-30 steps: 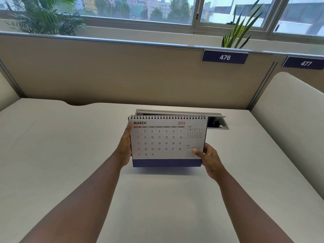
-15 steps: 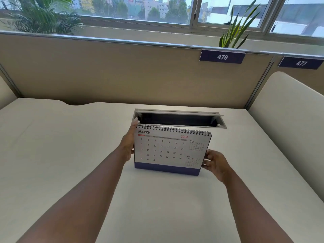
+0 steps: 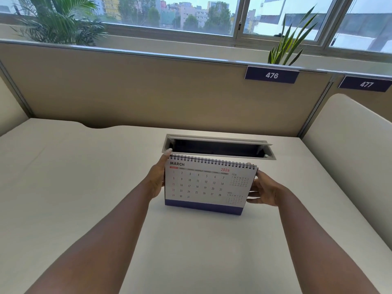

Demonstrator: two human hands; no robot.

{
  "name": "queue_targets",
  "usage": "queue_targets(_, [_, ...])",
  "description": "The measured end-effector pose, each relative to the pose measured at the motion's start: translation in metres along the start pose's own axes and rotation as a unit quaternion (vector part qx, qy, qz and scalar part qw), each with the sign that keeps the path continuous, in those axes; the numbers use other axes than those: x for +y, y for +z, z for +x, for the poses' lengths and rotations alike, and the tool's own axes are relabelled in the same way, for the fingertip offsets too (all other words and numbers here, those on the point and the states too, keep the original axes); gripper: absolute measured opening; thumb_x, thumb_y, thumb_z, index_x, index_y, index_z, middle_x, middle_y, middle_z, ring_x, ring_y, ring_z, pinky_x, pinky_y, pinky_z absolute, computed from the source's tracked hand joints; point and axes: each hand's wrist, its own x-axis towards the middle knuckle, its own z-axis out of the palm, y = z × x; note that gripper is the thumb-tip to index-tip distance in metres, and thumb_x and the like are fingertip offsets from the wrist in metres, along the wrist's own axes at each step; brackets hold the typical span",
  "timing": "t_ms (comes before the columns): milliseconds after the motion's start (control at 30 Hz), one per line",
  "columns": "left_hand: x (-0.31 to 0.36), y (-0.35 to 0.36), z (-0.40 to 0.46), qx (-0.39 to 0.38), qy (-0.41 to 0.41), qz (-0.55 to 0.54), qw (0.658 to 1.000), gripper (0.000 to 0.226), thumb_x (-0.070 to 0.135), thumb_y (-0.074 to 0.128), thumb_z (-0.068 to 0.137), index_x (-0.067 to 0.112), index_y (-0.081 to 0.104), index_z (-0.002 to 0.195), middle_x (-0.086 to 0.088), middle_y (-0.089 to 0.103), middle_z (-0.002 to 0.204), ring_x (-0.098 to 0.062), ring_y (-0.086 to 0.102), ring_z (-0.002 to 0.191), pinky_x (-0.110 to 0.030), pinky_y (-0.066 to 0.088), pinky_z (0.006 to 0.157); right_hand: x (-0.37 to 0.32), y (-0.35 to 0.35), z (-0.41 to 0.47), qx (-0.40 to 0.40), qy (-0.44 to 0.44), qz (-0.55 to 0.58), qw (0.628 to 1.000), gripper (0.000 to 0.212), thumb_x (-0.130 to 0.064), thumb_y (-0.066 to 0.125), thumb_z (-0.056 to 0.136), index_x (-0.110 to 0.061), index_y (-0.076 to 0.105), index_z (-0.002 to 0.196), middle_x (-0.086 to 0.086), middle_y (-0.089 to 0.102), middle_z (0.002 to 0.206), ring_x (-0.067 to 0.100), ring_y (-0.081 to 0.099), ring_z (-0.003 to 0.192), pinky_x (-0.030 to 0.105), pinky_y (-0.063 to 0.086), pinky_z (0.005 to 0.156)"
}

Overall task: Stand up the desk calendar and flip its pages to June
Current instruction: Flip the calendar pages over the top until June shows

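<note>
- The desk calendar [image 3: 209, 184] stands up on the white desk [image 3: 63, 187], near the middle, with its dark blue bottom edge on the desk top.
- Its front page says MARCH and 2026, with big day numbers.
- The tiny months on the right side of the page, FEB and APR, are too small to read well.
- The little words above the day numbers are blurry.
- The back of the calendar is hidden, so you cannot tell how it is propped up.
- The left hand [image 3: 158, 179] holds the left edge of the calendar. Its fingers go behind the page and cannot be seen. One fingertip pokes up by the top left corner, next to the wire rings.
- The right hand [image 3: 264, 193] is half open and curved. Its fingers [image 3: 254, 188] touch the right edge of the calendar. You cannot tell if it grips the edge or just rests on it.
- Both arms are cut off at the bottom of the view.
- Just behind the calendar there is an open slot [image 3: 218, 146] in the desk. It is dark inside, and what is in it is hard to make out.
- On the wall behind the desk are two blue signs, 476 [image 3: 272, 75] and 477 [image 3: 366, 84].
</note>
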Motion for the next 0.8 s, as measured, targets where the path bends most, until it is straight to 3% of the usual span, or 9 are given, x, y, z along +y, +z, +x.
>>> queue_targets(133, [0.001,-0.001,0.001,-0.012,-0.003,-0.003,1.0,0.045,0.055,0.026,0.09,0.026,0.059,0.087,-0.003,0.065,0.087,-0.02,0.059,0.081,-0.032,0.044,0.068,-0.004,0.0,0.0,0.009,-0.009,-0.01,1.0,0.068,-0.065,0.03,0.085,-0.007,0.057,0.107,0.018,0.062,0.107,0.033,0.057,0.104,0.044,0.045,0.097])
queue_targets(233, [0.001,-0.001,0.001,-0.008,0.001,-0.001,1.0,0.043,0.054,0.027,0.091,0.026,0.059,0.086,-0.003,0.065,0.086,-0.019,0.059,0.08,-0.031,0.044,0.066,-0.005,-0.001,-0.001,0.013,-0.014,-0.042,0.999,0.079,-0.076,0.024,0.077,-0.011,0.056,0.107,0.015,0.06,0.108,0.033,0.054,0.108,0.043,0.044,0.093])
queue_targets(367, [0.001,-0.001,0.001,-0.001,0.002,0.0,1.0,0.043,0.053,0.028,0.091,0.024,0.059,0.083,-0.003,0.063,0.084,-0.019,0.057,0.08,-0.032,0.042,0.068,-0.006,-0.002,-0.005,-0.004,-0.032,-0.058,0.998,0.079,-0.079,0.018,0.074,-0.019,0.058,0.105,0.012,0.059,0.114,0.032,0.052,0.112,0.046,0.041,0.097])
queue_targets(500, [0.001,0.0,-0.001,0.004,0.002,0.006,1.0,0.04,0.051,0.028,0.092,0.024,0.058,0.086,-0.003,0.063,0.083,-0.019,0.056,0.079,-0.031,0.042,0.067,-0.015,0.0,-0.012,-0.031,-0.077,-0.014,0.996,0.077,-0.079,0.017,0.075,-0.022,0.068,0.089,0.01,0.07,0.098,0.028,0.061,0.099,0.046,0.043,0.091])
queue_targets(600, [-0.001,-0.002,-0.003,-0.005,-0.014,0.01,1.0,0.039,0.05,0.029,0.092,0.025,0.058,0.094,-0.003,0.064,0.086,-0.02,0.056,0.083,-0.033,0.042,0.071,-0.025,0.003,-0.017,-0.019,-0.121,0.026,0.992,0.067,-0.073,0.024,0.08,-0.021,0.066,0.079,0.006,0.072,0.083,0.023,0.062,0.091,0.037,0.041,0.085])
queue_targets(800, [0.003,-0.004,-0.009,-0.013,-0.041,0.015,0.999,0.053,0.061,0.028,0.087,0.023,0.058,0.11,-0.003,0.065,0.097,-0.02,0.057,0.092,-0.038,0.039,0.08,-0.03,0.008,-0.028,0.012,-0.216,0.041,0.975,0.017,-0.037,0.05,0.088,-0.023,0.059,0.081,0.0,0.066,0.077,0.019,0.058,0.082,0.031,0.042,0.08])
